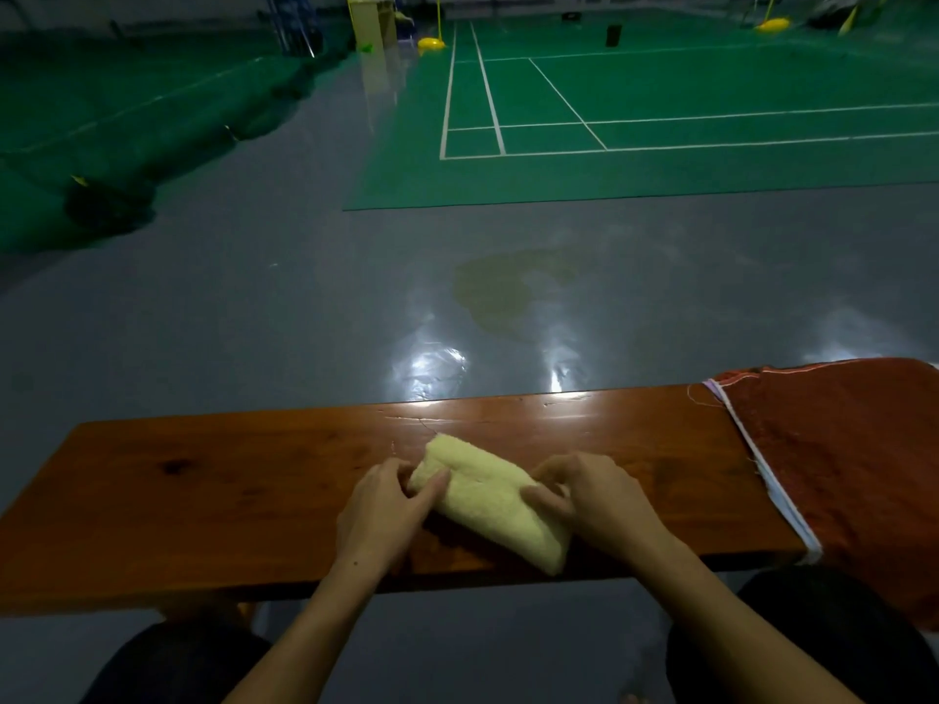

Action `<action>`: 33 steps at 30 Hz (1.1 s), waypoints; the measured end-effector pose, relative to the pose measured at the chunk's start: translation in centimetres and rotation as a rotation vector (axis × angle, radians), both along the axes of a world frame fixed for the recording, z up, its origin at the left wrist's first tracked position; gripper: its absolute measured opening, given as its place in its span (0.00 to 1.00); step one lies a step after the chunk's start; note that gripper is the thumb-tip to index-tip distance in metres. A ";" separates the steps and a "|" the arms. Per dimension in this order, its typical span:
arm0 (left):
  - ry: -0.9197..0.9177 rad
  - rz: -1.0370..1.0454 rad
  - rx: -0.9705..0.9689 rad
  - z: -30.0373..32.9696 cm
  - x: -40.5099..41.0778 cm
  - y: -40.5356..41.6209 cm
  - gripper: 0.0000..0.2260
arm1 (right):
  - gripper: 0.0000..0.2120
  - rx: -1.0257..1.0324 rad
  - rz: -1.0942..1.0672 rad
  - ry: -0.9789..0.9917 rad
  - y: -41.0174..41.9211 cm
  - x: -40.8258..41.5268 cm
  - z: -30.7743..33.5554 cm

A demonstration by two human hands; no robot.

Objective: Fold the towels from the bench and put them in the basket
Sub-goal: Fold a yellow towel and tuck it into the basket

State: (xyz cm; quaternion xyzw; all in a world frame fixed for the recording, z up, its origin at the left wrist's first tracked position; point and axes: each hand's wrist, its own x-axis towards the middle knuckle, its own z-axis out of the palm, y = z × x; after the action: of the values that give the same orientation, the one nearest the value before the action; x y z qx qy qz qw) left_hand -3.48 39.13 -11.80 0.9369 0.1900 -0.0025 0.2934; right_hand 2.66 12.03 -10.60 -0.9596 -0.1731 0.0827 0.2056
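Note:
A small pale yellow towel [488, 495], folded into a compact oblong, lies on the middle of the brown wooden bench [228, 480], near its front edge. My left hand [386, 505] pinches the towel's left end between thumb and fingers. My right hand [589, 500] grips its right side, fingers curled over the edge. A dark red towel [838, 459] with a pale striped hem is spread over the bench's right end and hangs off the front. No basket is in view.
Beyond the bench lies a glossy grey floor [305, 297] and a green court mat [660, 119] with white lines. Yellow post bases [431, 44] stand far back. My dark-clothed knees [813, 642] sit under the bench's front edge.

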 end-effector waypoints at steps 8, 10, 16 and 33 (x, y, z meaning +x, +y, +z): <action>0.068 -0.008 -0.338 1.6 1.1 0.4 0.19 | 0.24 0.088 0.075 0.192 0.0 -0.1 0.5; 0.042 -0.026 -0.441 1.7 1.2 0.4 0.16 | 0.23 0.115 0.110 0.202 0.0 -0.1 0.5; -0.170 -0.100 -0.711 3.2 1.4 -0.5 0.13 | 0.27 0.308 0.174 0.154 1.7 0.3 0.3; -0.529 0.187 -0.833 6.2 0.9 3.1 0.21 | 0.13 0.600 0.203 0.038 5.8 -0.9 2.0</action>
State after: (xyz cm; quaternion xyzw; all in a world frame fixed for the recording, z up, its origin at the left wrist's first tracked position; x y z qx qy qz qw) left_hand -2.53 42.27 -5.56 0.6878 0.1748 0.1858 0.6796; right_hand 1.78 17.82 -8.64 -0.8322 -0.2810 0.0662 0.4733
